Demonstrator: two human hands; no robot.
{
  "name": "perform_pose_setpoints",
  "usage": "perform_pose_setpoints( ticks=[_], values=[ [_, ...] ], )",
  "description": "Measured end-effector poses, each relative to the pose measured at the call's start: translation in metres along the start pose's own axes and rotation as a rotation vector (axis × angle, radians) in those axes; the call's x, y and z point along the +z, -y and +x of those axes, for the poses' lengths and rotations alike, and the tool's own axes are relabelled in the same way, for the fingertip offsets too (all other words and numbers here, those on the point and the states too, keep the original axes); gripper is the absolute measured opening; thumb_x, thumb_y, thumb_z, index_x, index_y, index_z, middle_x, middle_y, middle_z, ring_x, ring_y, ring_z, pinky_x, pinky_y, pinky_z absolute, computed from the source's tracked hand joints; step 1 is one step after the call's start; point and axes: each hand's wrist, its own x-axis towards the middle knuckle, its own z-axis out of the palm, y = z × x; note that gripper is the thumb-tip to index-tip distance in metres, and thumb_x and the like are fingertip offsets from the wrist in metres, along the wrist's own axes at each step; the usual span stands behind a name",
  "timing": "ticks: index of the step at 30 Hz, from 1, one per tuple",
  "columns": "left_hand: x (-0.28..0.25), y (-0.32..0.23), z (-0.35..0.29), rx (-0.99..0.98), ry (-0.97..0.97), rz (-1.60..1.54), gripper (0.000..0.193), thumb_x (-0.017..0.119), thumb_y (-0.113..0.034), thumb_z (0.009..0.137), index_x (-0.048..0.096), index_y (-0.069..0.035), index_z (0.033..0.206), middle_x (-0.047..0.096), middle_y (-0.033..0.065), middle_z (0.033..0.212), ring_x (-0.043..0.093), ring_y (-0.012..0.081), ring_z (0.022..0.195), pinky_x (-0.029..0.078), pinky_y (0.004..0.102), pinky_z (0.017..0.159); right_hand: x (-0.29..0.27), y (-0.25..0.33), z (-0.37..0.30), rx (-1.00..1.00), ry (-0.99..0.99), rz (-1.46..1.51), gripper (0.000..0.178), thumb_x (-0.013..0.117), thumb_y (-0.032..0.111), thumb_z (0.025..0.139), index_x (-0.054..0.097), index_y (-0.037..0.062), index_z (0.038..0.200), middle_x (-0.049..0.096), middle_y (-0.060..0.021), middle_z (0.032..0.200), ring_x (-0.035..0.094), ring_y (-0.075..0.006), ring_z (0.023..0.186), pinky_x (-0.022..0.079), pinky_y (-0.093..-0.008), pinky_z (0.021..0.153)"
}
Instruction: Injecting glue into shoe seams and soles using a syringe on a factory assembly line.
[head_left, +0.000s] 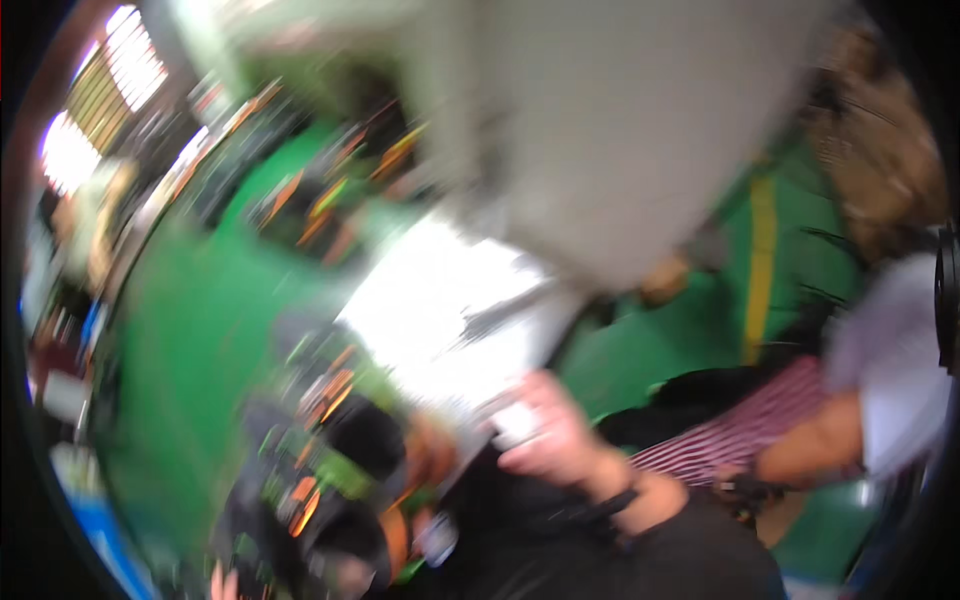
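Strong motion blur smears much of the view. My right hand [555,435], with a dark band at its wrist, is closed around a small white object [515,425] whose kind I cannot make out. Beyond it is a bright, shiny white surface [430,310]. At the lower left edge a few fingers of my left hand [224,582] show, beside black parts with green and orange pieces [330,450]. Whether those fingers hold anything is hidden.
A large pale grey panel [640,120] rises ahead. More black-and-orange items [330,190] stand on the green floor [185,330], which has a yellow line [762,260]. On the right is another person's forearm [815,440] close by; a further person [95,220] appears far left.
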Motion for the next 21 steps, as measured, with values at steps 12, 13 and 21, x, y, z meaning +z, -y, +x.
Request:
perform_pose_setpoints(
  ticks=[12,13,21],
  values=[
    [0.033,0.035,-0.071,0.239,-0.116,0.279,0.071,0.063,0.002,0.058,0.046,-0.003,0.127,0.048,0.023,0.128,0.049,0.0432,0.117,0.037,0.0547,0.099,0.026,0.009,-0.001,0.055,-0.216,-0.08,0.114,0.075,0.072,0.058,0.035,0.0003,0.138,0.053,-0.0025,0.105,0.053,-0.0088,0.091,0.04,-0.0204,0.076],
    [0.033,0.034,-0.072,0.218,-0.143,0.231,0.065,0.065,0.0,0.065,0.048,-0.003,0.127,0.05,0.0225,0.127,0.05,0.043,0.115,0.039,0.052,0.098,0.031,0.009,-0.001,0.04,-0.217,-0.088,0.114,0.075,0.072,0.059,0.035,0.0005,0.138,0.053,-0.0024,0.105,0.053,-0.0088,0.091,0.04,-0.0202,0.076],
    [0.042,0.027,-0.066,0.216,-0.182,0.138,0.054,0.067,-0.002,0.072,0.052,-0.008,0.123,0.054,0.0216,0.124,0.053,0.0412,0.112,0.042,0.0479,0.096,0.033,-0.001,0.001,0.014,-0.247,-0.093,0.112,0.076,0.07,0.058,0.037,0.0006,0.137,0.054,-0.0036,0.109,0.055,-0.0106,0.093,0.042,-0.0222,0.078]
  ],
)
